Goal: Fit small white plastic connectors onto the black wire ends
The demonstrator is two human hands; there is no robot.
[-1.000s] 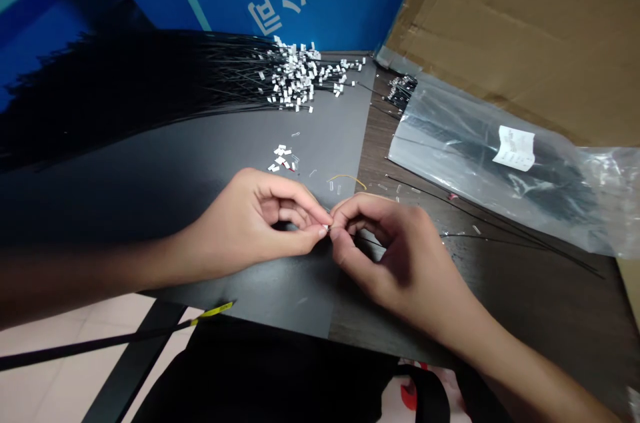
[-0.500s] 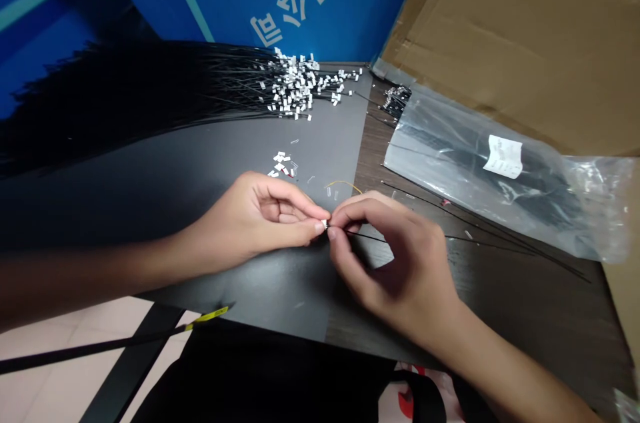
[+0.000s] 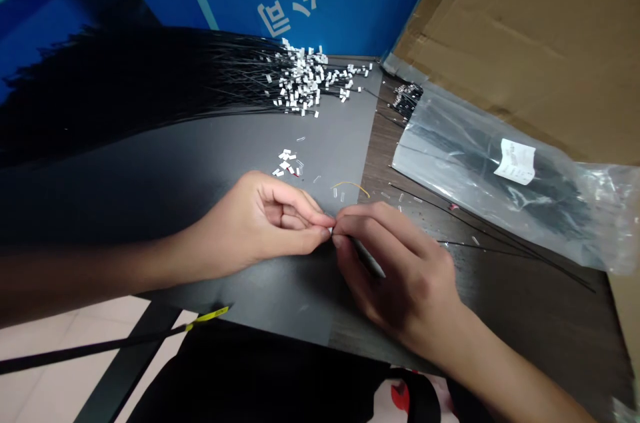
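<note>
My left hand [image 3: 270, 220] pinches a tiny white connector housing [image 3: 330, 230] between thumb and forefinger, mostly covered by the fingertips. Right against it, the thumb and fingers of my right hand [image 3: 405, 263] are closed on a thin black wire [image 3: 480, 247], which comes out behind the hand and trails right across the table. The fingertips of both hands meet, so how far the wire enters the housing is hidden. Beyond my left hand lies a small pile of loose white housings [image 3: 287, 163].
A large bundle of black wires [image 3: 150, 76] with white connectors [image 3: 305, 80] lies back left. At right are a clear plastic bag [image 3: 460, 156] of black wires and a cardboard box [image 3: 540, 43]. A yellow wire [image 3: 353, 184] and clear bits lie beyond my hands.
My right fingers have drawn closer together and press up to my left fingertips, covering more of the housing and wire. The whole view has shifted slightly.
</note>
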